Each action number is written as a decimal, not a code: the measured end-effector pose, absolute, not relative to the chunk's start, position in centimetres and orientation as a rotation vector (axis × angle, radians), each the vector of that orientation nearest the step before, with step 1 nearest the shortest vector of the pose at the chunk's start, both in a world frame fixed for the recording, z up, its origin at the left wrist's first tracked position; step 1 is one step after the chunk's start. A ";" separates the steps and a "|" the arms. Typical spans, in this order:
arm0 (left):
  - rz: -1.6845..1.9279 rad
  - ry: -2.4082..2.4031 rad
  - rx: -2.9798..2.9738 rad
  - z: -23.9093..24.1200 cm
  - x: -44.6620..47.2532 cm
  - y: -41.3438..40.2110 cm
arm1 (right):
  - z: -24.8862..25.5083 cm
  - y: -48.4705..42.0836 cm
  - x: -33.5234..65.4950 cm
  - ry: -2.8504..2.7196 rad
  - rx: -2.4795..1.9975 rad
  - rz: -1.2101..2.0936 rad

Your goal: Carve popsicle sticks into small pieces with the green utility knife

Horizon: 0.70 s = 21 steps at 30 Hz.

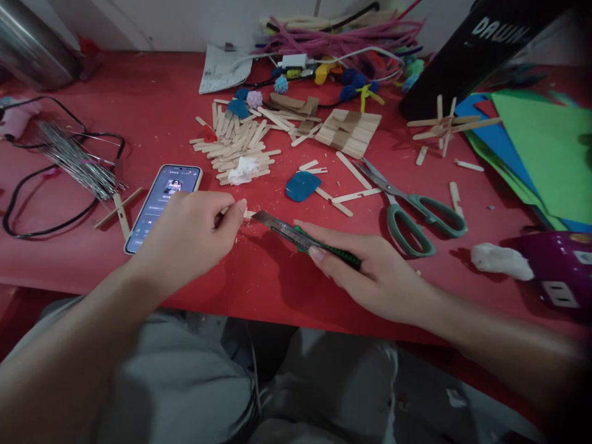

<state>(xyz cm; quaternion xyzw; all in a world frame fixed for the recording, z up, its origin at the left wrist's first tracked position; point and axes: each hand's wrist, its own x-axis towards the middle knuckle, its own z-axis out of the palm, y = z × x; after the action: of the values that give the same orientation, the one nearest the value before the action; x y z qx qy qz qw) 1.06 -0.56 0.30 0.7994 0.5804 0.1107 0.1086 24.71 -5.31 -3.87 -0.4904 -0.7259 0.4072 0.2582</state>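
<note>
My left hand (192, 231) is closed in a pinch on a short wooden craft stick (248, 214), pressing it down on the red table (152, 111). My right hand (365, 268) grips a green-handled utility knife (296, 234). Its blade tip lies against the stick, right beside my left thumb and forefinger. A phone (160, 200) with a lit screen lies just left of my left hand, partly under it.
A heap of craft sticks (235, 145) and a glued stick panel (351, 131) lie behind. Green-handled scissors (409, 206), a blue foam piece (301, 185), coloured paper sheets (546, 148), a wire bundle (76, 161), pipe cleaners (342, 37) and a purple object (557, 265) surround the spot.
</note>
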 end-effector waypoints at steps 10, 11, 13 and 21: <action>0.348 1.691 2.362 0.1 1.0 -0.5 | -3.9 -5.2 24.7 -1.968 -1.337 1.072; 0.346 1.691 2.360 0.2 1.0 -0.5 | -3.8 -5.2 24.7 -1.971 -1.336 1.073; 0.348 1.690 2.358 0.2 1.0 -0.5 | -3.8 -5.2 24.7 -1.976 -1.336 1.081; 0.329 1.705 2.338 0.2 0.9 -0.4 | -4.0 -5.2 24.8 -1.966 -1.354 1.089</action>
<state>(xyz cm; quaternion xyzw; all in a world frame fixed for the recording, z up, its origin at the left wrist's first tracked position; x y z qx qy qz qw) 0.92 -0.38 0.18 0.7975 0.5817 0.1121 0.1142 24.76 -5.24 -3.96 -0.4987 -0.7244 0.4013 0.2558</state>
